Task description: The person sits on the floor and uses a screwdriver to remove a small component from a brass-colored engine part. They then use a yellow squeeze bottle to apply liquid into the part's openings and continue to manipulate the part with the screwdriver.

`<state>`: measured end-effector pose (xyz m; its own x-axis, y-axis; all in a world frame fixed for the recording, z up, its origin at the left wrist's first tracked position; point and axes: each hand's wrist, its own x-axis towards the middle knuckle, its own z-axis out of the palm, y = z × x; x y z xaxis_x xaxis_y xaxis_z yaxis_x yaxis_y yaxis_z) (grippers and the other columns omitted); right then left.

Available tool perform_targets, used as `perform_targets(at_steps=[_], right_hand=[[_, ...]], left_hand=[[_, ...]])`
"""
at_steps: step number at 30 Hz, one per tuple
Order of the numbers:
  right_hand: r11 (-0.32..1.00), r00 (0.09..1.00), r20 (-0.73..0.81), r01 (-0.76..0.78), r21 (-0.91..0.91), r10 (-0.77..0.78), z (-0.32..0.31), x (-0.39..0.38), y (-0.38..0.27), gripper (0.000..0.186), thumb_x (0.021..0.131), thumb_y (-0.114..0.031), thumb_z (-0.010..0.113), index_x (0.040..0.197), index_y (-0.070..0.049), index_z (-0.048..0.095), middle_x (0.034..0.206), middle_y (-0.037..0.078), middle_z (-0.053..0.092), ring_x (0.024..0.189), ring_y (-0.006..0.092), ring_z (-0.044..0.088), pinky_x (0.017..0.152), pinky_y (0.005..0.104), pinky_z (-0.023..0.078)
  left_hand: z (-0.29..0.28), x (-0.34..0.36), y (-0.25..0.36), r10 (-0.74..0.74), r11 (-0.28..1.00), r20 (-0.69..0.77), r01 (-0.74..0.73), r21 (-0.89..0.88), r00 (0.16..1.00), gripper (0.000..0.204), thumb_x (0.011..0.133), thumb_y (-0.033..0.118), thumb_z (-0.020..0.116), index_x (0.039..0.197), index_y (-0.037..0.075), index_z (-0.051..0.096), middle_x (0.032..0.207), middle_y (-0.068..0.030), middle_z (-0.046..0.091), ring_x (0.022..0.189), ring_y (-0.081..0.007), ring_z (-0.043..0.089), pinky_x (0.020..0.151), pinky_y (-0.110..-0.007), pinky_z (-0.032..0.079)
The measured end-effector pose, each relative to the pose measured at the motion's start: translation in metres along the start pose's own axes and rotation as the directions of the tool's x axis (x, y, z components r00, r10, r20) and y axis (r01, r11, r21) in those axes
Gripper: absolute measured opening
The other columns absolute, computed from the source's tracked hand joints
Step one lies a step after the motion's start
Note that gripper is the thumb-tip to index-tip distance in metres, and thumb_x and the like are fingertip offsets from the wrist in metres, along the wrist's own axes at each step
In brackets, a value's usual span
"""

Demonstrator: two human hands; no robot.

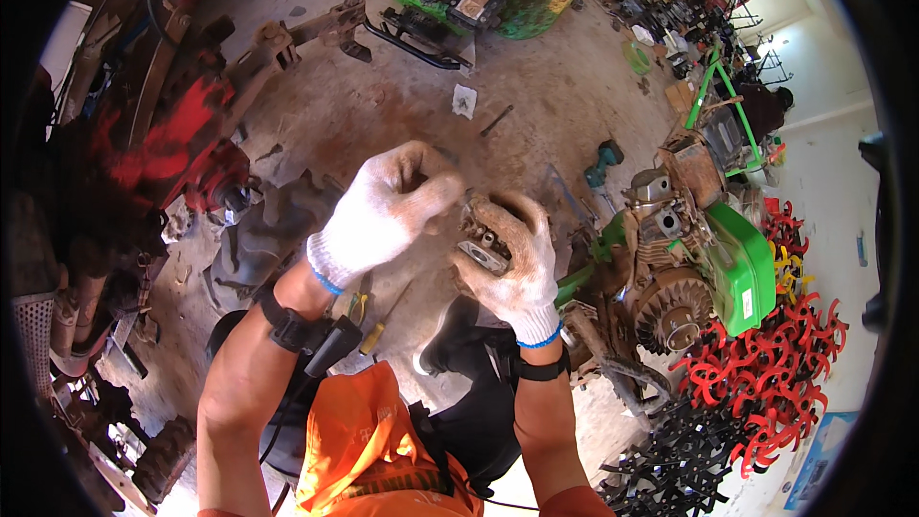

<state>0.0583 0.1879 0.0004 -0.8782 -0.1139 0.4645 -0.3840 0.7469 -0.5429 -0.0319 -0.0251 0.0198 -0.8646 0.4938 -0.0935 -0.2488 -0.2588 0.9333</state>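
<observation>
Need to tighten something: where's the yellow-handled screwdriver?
In the head view, the yellow-handled screwdriver lies below and left of centre, just right of the left wrist's black device and above the orange shirt.

Two gloved hands point(388, 203) point(522, 273), one held metal part point(486, 247), one teal drill point(605, 162)

The left hand point(378, 209) and right hand point(520, 273) wear white knitted gloves point(349, 230), grimy brown along the fingers point(528, 215), each cuff finished with a bright blue edge point(541, 338). Black straps point(283, 323) circle both wrists — the left one bears a dark oblong block point(335, 347), a thin black cable point(273, 436) below it. The rest is a creased orange top point(354, 431), reddish sleeves point(574, 503) and black trousers point(479, 421).
</observation>
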Motion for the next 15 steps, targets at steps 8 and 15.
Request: perform_targets(at_steps=[8, 15], right_hand=[[0.998, 0.998, 0.015, -0.059, -0.033, 0.059, 0.002, 0.000, -0.002, 0.076, 0.072, -0.013, 0.101, 0.140, -0.008, 0.068, 0.144, 0.020, 0.062, 0.126, 0.0398, 0.068, 0.105, 0.0485, 0.060], [0.996, 0.996, -0.015, -0.087, 0.009, 0.087, 0.004, -0.003, 0.005, 0.083, 0.073, -0.008, 0.097, 0.147, -0.008, 0.062, 0.142, 0.020, 0.062, 0.128, 0.0399, 0.067, 0.107, 0.0475, 0.059]], left_hand=[[0.002, 0.004, -0.005, 0.037, 0.987, -0.056, -0.028, 0.159, 0.998, 0.026, 0.105, 0.021, 0.077, 0.094, 0.001, 0.065, 0.081, 0.0025, 0.061, 0.077, -0.0051, 0.054, 0.065, -0.028, 0.047], [-0.007, 0.003, -0.006, 0.109, 0.967, 0.060, -0.120, 0.227, 0.992, 0.019, 0.107, 0.018, 0.075, 0.108, -0.001, 0.070, 0.092, 0.0007, 0.065, 0.082, -0.0066, 0.057, 0.072, -0.027, 0.051]])
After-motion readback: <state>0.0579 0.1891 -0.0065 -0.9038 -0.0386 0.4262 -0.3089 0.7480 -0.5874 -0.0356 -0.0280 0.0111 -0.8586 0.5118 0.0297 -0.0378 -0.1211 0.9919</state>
